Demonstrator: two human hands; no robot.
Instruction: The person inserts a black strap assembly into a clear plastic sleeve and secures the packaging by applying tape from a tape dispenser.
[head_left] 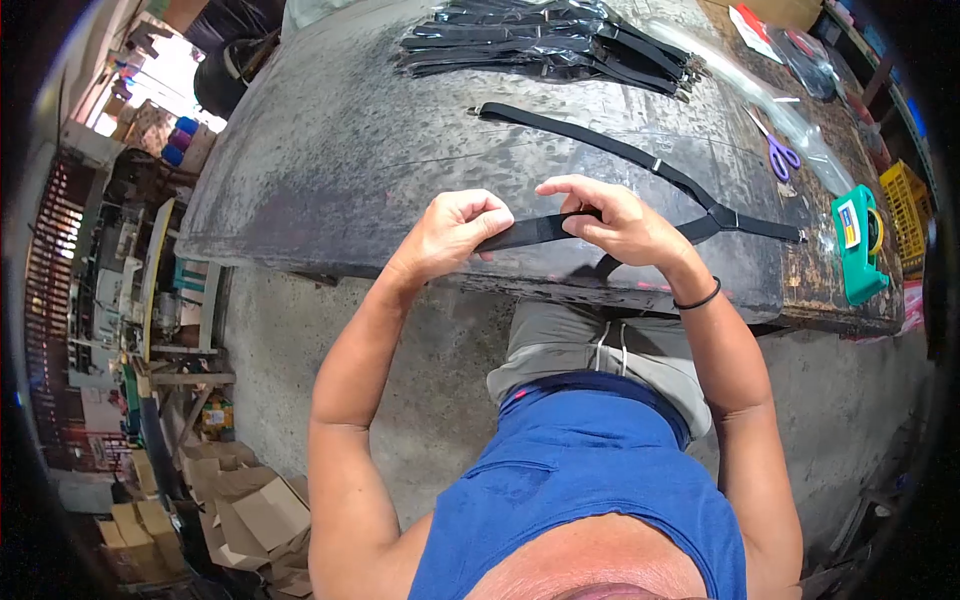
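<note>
Black elastic suspenders (610, 146) with metal clips and a Y-shaped joint lie across the front of the table, one strap running up to a clip at the far left. My left hand (455, 232) pinches one end of a strap between thumb and fingers. Around the same strap, a short way to the right, my right hand (620, 222) is closed with the index finger raised. The strap is stretched between both hands above the table's near edge. Part of it hangs below my right hand.
A pile of black suspenders in clear plastic (550, 45) lies at the table's back. Purple-handled scissors (782, 155), a green tape dispenser (858, 245) and clear plastic bags (800, 125) are at the right. Cardboard boxes (255, 520) stand on the floor at left.
</note>
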